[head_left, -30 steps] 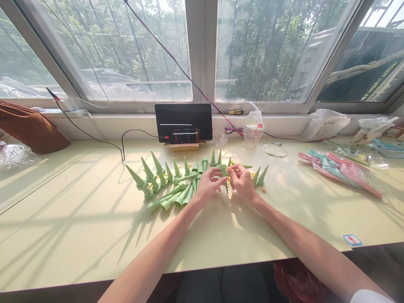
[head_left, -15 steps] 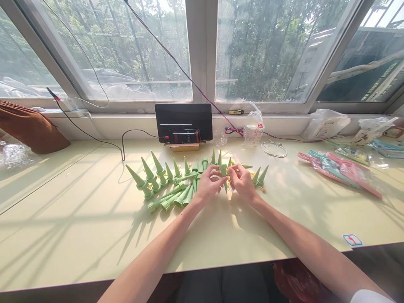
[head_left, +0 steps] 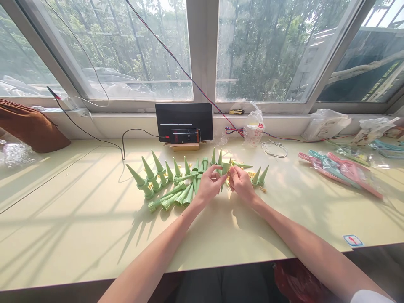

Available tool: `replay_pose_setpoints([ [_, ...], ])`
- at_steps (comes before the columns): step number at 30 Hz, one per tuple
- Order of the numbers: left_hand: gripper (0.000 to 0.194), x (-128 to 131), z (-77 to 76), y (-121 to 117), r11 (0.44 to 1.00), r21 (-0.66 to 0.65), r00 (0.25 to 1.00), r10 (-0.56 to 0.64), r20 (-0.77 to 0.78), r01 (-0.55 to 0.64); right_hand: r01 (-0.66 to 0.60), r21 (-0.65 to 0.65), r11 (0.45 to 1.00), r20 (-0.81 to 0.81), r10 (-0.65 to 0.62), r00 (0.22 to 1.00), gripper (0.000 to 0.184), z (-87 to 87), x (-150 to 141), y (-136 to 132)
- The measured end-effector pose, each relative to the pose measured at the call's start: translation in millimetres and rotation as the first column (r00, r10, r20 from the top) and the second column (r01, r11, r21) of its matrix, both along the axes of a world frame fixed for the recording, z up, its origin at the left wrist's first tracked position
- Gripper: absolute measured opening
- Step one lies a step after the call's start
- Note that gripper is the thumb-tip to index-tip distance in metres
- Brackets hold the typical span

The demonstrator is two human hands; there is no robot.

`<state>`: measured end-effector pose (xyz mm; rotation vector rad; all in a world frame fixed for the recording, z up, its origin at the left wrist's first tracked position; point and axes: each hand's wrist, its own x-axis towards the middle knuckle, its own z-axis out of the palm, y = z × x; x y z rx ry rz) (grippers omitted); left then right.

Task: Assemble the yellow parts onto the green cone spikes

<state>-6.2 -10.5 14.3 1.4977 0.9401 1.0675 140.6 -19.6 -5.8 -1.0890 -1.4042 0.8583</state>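
A green plastic watering spike [head_left: 225,168] is held by its wide collar in my left hand [head_left: 208,184], its point downward. Close against the collar's right side, my right hand [head_left: 242,182] has thumb and fingers pinched together. A small yellowish part seems to be in that pinch, but fingers mostly cover it. Left of my hands, several green cones stand on collars [head_left: 136,176], and long green spikes [head_left: 176,198] lie in a loose pile. Small yellow parts [head_left: 263,190] are scattered behind and right of my hands, near two standing green cones [head_left: 261,176].
A tablet [head_left: 184,118] and a phone [head_left: 185,136] lean at the back on a cardboard stand. Cables run across the table's rear. A bagged cup [head_left: 254,128], a coiled white cable [head_left: 274,149] and pink and teal tools [head_left: 341,168] in plastic lie to the right.
The spike in my left hand has tilted, its lower tip swinging left. My right hand has drawn slightly closer to the collar with fingers pressed tighter.
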Motion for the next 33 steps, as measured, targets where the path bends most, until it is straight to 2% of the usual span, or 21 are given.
replay_pose_setpoints([
  [5,0.043,1.3,1.6,-0.4,0.997,-0.075,1.000,-0.001,0.015,0.002,0.010,0.010,1.000,0.017,-0.010,1.000,0.042,-0.6,-0.5,0.4],
  [12,0.046,1.5,0.3,2.8,0.987,-0.144,0.990,-0.050,0.132,0.069,0.019,0.012,1.000,0.061,-0.020,0.998,0.042,0.1,-1.2,-0.2],
  [22,0.058,-0.4,-2.2,6.7,0.974,-0.214,0.992,-0.046,0.118,0.071,0.028,0.013,1.000,0.129,-0.029,0.991,0.042,0.1,-1.1,-2.4],
  [25,0.062,-1.3,-1.6,7.2,0.974,-0.213,0.992,-0.053,0.117,0.077,0.026,0.009,1.000,0.140,-0.028,0.990,0.042,1.1,-1.1,-2.7],
  [33,0.057,-1.2,1.2,6.2,0.978,-0.197,0.990,-0.037,0.135,0.064,0.034,0.017,0.999,0.166,-0.036,0.986,0.040,2.0,-0.9,-2.1],
])
